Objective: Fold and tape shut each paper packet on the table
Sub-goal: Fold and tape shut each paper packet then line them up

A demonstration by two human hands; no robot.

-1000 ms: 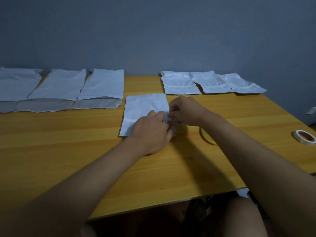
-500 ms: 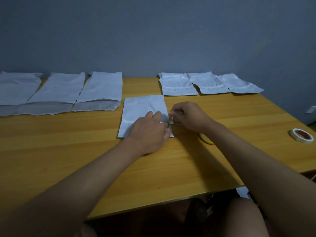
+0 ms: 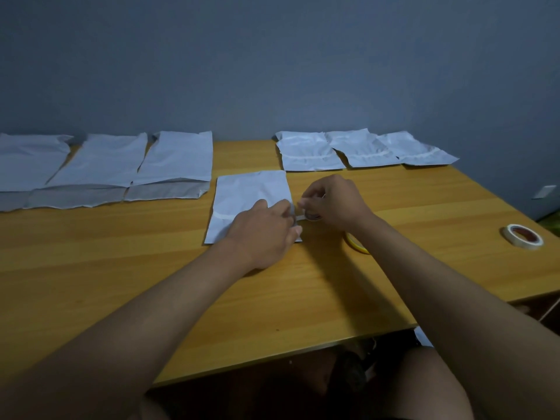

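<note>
Head cam: my left hand (image 3: pixel 262 233) presses flat on the center packet (image 3: pixel 250 195) mid-table; right hand (image 3: pixel 331 201) pinches a tape roll (image 3: pixel 312 216) w/ strip at packet's right edge. Risk: strip sticks crooked if the packet slips.

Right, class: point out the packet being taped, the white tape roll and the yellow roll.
packet being taped (image 3: pixel 248 192), head view, bare upper face.
white tape roll (image 3: pixel 523 235), head view, its rim.
yellow roll (image 3: pixel 357 245), head view, visible edge.

Both bare forearms reach in from the bottom corners and meet at mid-frame. The left hand (image 3: pixel 263 234) lies palm-down, fingers extended forward and thumb tucked right. The right hand (image 3: pixel 331 201), just right of it, has curled fingers pinching something small.
</note>
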